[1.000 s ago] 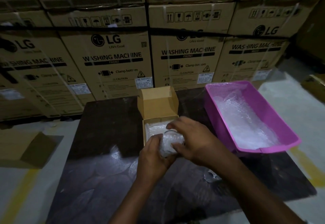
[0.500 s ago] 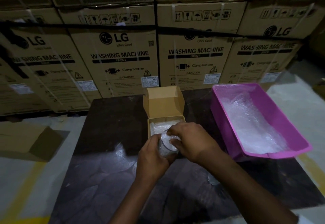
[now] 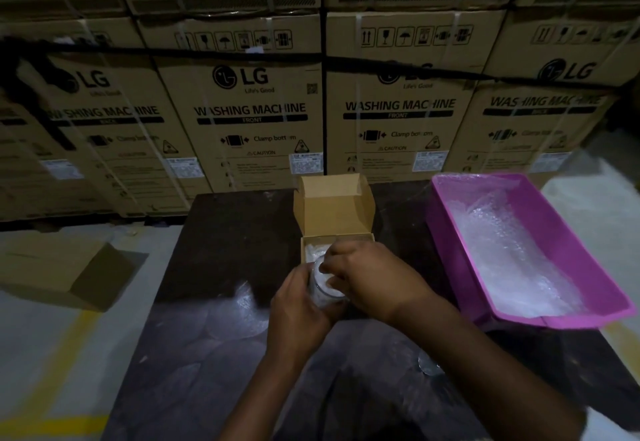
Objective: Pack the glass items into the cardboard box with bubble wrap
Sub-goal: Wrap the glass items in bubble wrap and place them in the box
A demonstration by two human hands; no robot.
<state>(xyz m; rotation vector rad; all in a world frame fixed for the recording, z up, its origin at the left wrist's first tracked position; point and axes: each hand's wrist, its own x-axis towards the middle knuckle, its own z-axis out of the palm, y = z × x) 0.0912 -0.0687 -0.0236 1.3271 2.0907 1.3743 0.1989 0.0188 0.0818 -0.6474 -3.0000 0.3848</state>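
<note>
Glass, clear and round, sits between both hands just in front of the open box, above the dark table. Left hand wraps its side; right hand curls over the rim, fingers pinching at the white wrap stuffed inside. Looks like the padding step, filling the glass before it goes in. Next, I'd say: lower it into the box, where crinkly bubble wrap already lines the bottom, and gently, since glass is slick and brittle. Pink bin, smooth plastic, holds more wrap. Another glass waits by the right forearm.
</note>
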